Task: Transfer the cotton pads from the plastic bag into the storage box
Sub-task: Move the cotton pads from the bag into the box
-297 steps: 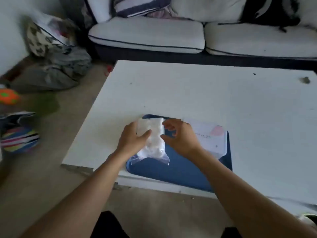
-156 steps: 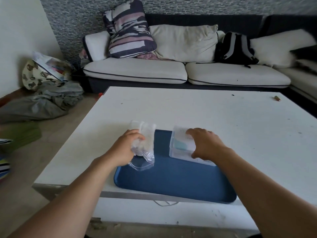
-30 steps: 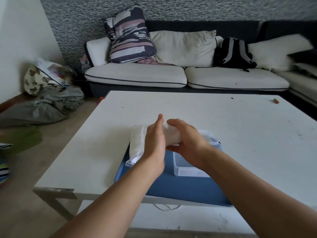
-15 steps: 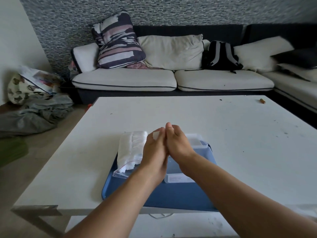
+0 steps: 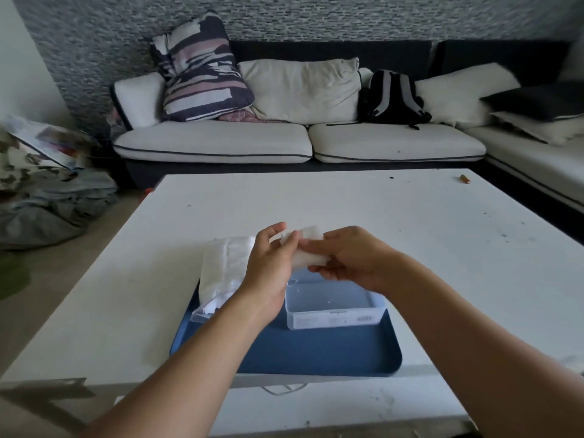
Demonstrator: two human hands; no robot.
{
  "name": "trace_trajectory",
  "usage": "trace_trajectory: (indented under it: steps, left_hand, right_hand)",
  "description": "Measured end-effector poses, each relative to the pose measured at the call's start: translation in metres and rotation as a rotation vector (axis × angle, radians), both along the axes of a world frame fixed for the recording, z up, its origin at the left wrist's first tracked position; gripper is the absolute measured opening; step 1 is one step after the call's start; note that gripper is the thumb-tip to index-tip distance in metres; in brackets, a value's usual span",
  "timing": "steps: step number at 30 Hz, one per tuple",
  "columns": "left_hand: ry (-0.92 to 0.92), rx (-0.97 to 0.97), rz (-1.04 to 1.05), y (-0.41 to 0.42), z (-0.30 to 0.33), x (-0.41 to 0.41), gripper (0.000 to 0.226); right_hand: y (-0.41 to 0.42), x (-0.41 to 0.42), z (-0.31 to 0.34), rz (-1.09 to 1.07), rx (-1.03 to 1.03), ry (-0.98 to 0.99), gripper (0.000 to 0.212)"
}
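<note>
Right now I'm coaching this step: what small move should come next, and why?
Probably lower the cotton pads, held between the left hand and right hand, into the open storage box just below; it looks empty, while the plastic bag still holds more.

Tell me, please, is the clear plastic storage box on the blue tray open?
Open: the clear plastic storage box has no lid on, and its bare floor shows.

Unreadable small print on the storage box (image 5: 335,312) label.
</note>
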State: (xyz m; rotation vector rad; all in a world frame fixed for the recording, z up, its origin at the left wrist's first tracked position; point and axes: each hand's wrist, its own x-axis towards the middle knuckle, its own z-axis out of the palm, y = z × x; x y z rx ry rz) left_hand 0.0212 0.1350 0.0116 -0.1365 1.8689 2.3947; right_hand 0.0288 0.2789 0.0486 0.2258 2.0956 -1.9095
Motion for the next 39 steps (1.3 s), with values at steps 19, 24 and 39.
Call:
trace_trajectory:
  steps: [19, 24, 39]
  left_hand:
    - [0.401, -1.433, -0.642, -0.016, -0.036, 0.004, 0.028]
    - [0.439, -1.417, -0.653, -0.020, -0.038, 0.001, 0.025]
    - [0.440, -1.393, -0.667, -0.022, -0.038, 0.005, 0.025]
  right_hand:
    - [0.053, -0.033, -0.074, -0.257, 1.125, 0.023, 0.027]
    - [0.059, -0.035, -0.088, -0.295, 1.063, 0.046, 0.057]
    - [0.035, -0.034, -0.061, 0.147, 1.085, -0.075, 0.025]
